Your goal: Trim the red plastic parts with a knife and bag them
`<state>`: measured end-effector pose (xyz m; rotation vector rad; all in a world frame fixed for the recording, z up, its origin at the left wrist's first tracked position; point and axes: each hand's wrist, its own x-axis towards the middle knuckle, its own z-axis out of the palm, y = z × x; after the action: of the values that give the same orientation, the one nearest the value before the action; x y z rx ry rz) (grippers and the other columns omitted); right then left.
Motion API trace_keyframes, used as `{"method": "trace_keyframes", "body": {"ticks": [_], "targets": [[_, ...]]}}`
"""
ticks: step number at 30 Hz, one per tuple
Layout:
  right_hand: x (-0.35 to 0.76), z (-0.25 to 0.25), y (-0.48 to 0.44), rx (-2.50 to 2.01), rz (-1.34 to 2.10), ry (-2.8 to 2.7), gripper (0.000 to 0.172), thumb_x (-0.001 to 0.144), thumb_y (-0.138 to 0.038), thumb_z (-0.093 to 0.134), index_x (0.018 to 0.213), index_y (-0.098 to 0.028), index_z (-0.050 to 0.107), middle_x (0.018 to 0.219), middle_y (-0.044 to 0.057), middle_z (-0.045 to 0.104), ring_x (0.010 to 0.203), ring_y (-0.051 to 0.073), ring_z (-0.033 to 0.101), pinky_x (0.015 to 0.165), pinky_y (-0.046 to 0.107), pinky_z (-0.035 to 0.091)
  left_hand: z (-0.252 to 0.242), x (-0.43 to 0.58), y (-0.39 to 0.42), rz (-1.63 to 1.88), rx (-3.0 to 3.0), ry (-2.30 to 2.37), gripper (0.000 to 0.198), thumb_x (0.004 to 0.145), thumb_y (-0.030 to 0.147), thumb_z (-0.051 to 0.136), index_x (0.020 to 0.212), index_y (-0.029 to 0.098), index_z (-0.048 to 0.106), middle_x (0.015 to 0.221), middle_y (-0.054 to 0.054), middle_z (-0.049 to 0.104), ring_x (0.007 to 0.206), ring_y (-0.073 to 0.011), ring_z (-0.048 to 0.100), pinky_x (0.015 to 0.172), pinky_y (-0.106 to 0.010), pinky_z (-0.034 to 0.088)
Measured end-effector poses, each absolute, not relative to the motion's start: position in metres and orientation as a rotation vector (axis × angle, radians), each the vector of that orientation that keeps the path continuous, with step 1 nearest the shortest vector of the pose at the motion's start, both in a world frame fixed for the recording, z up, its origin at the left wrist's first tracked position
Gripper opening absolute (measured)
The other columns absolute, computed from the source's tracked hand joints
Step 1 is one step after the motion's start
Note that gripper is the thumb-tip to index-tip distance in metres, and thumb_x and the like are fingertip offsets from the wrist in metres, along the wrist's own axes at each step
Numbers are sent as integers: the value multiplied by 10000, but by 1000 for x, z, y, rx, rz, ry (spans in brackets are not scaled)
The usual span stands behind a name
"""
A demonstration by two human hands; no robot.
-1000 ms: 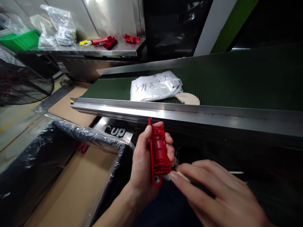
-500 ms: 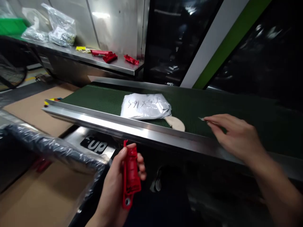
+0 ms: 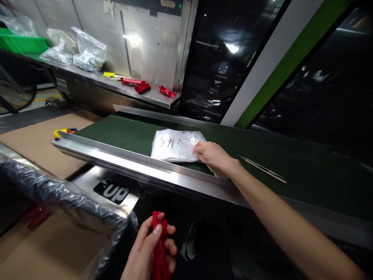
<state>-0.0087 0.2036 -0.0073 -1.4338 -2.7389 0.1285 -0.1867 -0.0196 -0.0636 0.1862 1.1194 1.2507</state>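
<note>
- I see the green ribbed conveyor belt point(image 3: 122, 132) stretching across my view, with a metal rail along its near edge.
- Behind it, the steel table point(image 3: 116, 84) carries red plastic pieces point(image 3: 167, 91).
- The white plastic packet point(image 3: 173, 146), marked by hand, lies on the belt.
- My right hand point(image 3: 214, 155) touches the packet's right end, fingers close together; I cannot tell whether they grip it.
- My left hand point(image 3: 147, 243) is closed around the red casing point(image 3: 159, 249), in front of the belt.
- A thin tool point(image 3: 262, 169) lies on the belt, right of my right hand.

Factory workshop — green conveyor belt point(image 3: 131, 132)
</note>
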Motion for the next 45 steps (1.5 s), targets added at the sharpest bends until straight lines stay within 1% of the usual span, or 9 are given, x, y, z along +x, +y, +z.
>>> {"method": "trace_keyframes", "body": {"ticks": [14,20,24,31,35,39,42,43,45], "targets": [[-6,-14,223,-1523,183,-2654,240,962,-366,562,949,-137,629,907,27,642,831,150,623,785,344,530,-73,-193,-24,1228,133,1100,721,640,510,807,1187,186,467,790,-33,656,547,-141,554,401,-226,417],[-6,-11,227,-1436,270,-2694,198,956,-324,577,1028,-150,635,1006,43,650,900,163,626,852,375,521,-75,-195,-24,1221,120,1076,794,584,520,837,1191,178,456,787,-31,658,554,-147,560,397,-227,413],[-13,-8,224,-1403,317,-2712,207,948,-336,587,1017,-149,641,1045,53,648,943,174,619,881,392,508,-74,-195,-24,1217,141,1096,746,621,513,809,1190,183,458,788,-31,655,548,-144,556,397,-228,413],[-22,-7,218,-1477,368,-2669,331,942,-467,565,931,-146,645,944,42,654,895,173,621,844,384,506,-72,-196,-25,1211,182,1108,700,650,500,783,1185,177,467,785,-30,641,552,-142,546,405,-229,407],[-19,-10,218,-1504,351,-2604,280,956,-412,560,936,-145,642,944,39,654,893,169,623,854,382,508,-60,-195,-23,1216,248,1116,564,750,466,703,1186,185,481,853,-47,638,597,-132,545,453,-224,414],[-13,-10,220,-1521,373,-2525,241,962,-366,565,956,-138,645,966,38,659,885,163,633,839,368,525,-39,-206,2,1173,675,1150,414,871,464,562,1177,196,484,959,-63,638,661,-132,564,518,-233,440],[-9,-7,222,-1563,373,-2441,231,957,-357,574,972,-139,650,979,41,662,890,164,636,839,369,527,-14,-218,49,1006,1584,1260,380,975,470,374,1237,212,471,1021,-54,639,816,-152,606,651,-250,487],[-9,-6,222,-1581,370,-2411,235,956,-362,576,974,-140,651,975,40,662,891,166,636,840,371,527,-5,-220,69,819,2000,1373,388,1007,433,269,1257,207,463,1027,-52,633,858,-151,603,716,-263,495],[-8,-4,222,-1610,375,-2361,244,951,-373,581,973,-140,651,965,39,662,888,167,635,836,372,528,12,-216,110,651,2239,1395,323,988,363,351,1159,161,537,1018,-84,631,920,-197,596,780,-326,487]]}}
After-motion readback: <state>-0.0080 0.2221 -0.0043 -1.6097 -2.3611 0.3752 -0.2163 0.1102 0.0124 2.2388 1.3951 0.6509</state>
